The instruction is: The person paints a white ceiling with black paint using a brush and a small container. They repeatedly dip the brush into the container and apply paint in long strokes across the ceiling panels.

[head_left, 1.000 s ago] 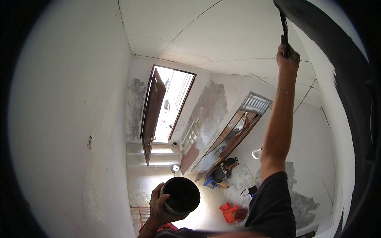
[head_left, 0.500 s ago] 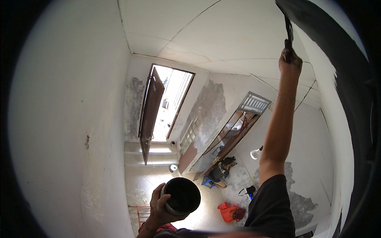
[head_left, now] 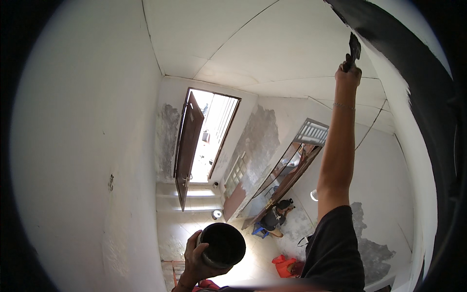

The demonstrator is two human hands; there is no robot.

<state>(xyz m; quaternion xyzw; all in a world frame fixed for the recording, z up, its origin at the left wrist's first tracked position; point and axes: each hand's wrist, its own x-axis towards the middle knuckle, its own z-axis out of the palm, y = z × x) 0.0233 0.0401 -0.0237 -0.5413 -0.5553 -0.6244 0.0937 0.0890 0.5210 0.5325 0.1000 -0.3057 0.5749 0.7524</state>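
My left hand [head_left: 192,259] is closed around the side of a round paint can [head_left: 223,245], held low in front of me. The can's inside is dark; how full it is cannot be made out. My right arm is stretched far up toward the upper right. In that right hand [head_left: 348,74] is a dark paintbrush [head_left: 355,47], its head pointing up. The brush's tip is close to the lower edge of a black painted band [head_left: 389,35] on the white surface; whether it touches is unclear.
A white wall [head_left: 68,146] rises at left. Far below are an open brown door [head_left: 189,151], a person [head_left: 276,215] sitting on a blue stool [head_left: 260,230], a red bag [head_left: 281,266] and a small bucket [head_left: 216,214] by the steps. A light bulb [head_left: 314,195] shows beside my right arm.
My right hand has come slightly down and left, and the brush has turned and drawn back from higher along the black band. The left hand still holds the can; the view has shifted a little.
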